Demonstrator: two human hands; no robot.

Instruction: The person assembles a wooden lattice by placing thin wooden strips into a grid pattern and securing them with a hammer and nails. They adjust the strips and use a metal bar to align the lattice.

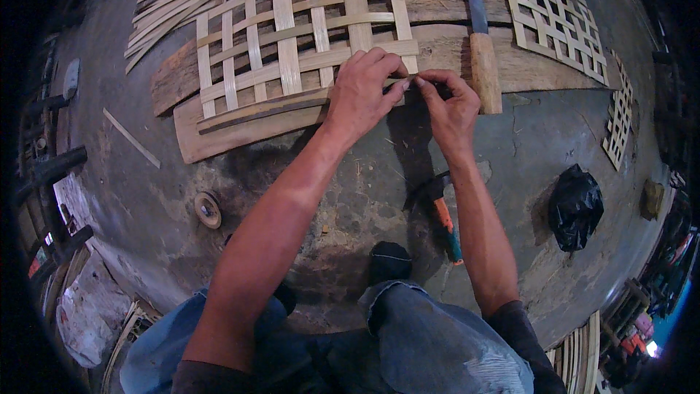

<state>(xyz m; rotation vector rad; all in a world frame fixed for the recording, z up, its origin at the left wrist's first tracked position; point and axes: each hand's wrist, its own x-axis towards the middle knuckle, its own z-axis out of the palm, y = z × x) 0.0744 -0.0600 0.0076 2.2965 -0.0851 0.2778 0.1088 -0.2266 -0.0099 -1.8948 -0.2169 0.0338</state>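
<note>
Pale wood or cane makes up most of what I have on my feed, beginning at the far left with a fanned pile of slats (186,1) on the grey floor (138,208). A single sliver (131,137) lies nearer, at the left, and to its right, nearer again, sits a small round disc (208,210). Next comes the lattice (289,73), an open weave of flat strips that lies across rough boards (240,137) in the far middle. Along its near edge I can follow a dark strip (262,112), which runs rightward under my person's left hand (364,91). That hand is partly open, thumb and fingers bent toward each other about the strip; I cannot tell whether they grip it, since the hand covers much of it. Just beside it, the right hand (452,106) has thumb and forefinger brought together in a pinch on the strip's right end, at the lattice's near right corner. Nearer, between the forearms, a tool (446,228) with an orange and teal handle lies on the floor. Right of the right hand, a knife (483,58) rests on the boards, blade pointing far, wooden handle near. Farther right I see more woven panels (558,18), then a black bag (576,208) nearer on the floor.
</note>
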